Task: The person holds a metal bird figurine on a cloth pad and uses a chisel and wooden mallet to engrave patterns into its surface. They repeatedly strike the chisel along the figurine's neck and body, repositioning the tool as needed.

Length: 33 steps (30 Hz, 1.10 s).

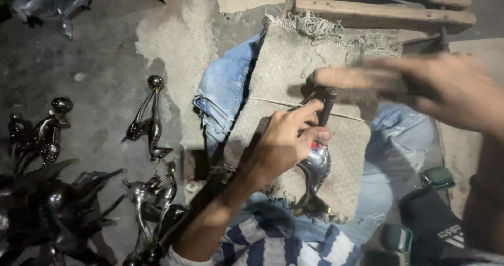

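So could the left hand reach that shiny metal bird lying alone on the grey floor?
Probably yes. The shiny metal bird lies uncovered beside the knee, but the left hand is gripping another metal figure.

This is looking like a small metal-craft workshop run on the floor. A bare, stained concrete floor (pixel 105 61) is filling the left half of the frame, with shiny bird-shaped metal figures (pixel 149 121) lying loose on it at centre left and piling up dark in the lower left corner. A frayed burlap pad (pixel 294 77) is serving as a work surface at centre, and rough wooden planks (pixel 383 11) are lying along the upper right.
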Tool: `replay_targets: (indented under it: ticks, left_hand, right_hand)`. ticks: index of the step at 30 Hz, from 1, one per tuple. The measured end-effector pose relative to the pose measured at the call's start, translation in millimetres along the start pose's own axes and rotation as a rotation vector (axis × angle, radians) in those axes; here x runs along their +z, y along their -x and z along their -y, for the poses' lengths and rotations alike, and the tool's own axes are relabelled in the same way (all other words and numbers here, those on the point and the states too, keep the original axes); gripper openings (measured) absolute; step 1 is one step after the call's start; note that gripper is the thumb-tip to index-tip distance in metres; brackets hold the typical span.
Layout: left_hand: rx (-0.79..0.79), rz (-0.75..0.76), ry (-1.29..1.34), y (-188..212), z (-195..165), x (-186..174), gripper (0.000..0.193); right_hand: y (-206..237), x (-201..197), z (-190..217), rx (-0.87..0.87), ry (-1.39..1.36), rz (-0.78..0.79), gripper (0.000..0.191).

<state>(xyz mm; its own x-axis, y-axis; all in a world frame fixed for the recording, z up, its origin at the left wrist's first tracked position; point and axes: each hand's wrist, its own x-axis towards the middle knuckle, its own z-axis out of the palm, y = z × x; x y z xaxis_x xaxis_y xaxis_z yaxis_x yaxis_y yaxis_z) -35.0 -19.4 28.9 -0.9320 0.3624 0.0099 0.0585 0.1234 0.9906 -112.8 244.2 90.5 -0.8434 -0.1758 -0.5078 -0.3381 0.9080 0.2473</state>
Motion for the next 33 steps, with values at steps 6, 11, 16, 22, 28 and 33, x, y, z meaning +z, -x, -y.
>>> replay_targets:
  ticks: [6,11,16,22,28,33]
  left_hand:
    - [0.05,0.005,-0.024,-1,4,-1,0.043]
    - [-0.024,0.078,0.019,-3,2,-4,0.043]
    - [-0.079,0.127,-0.017,-4,-5,-6,0.037]
    - [-0.102,0.171,0.041,-7,-6,-8,0.039]
    - [-0.135,0.178,0.062,-11,-5,-9,0.032]
    - [-0.095,0.167,0.071,-10,-5,-11,0.031]
  right_hand:
    - [17,-5,6,-0.226,-0.262,-0.235,0.069]
    - [16,3,7,-0.386,-0.873,-0.68,0.065]
    - [18,-1,11,-0.257,-0.707,-0.359,0.064]
    - [17,6,19,-0.276,-0.965,-0.569,0.065]
    - [15,27,5,-0.203,-0.965,-0.659,0.065]
    - [17,27,1,-0.151,-0.736,-0.667,0.07]
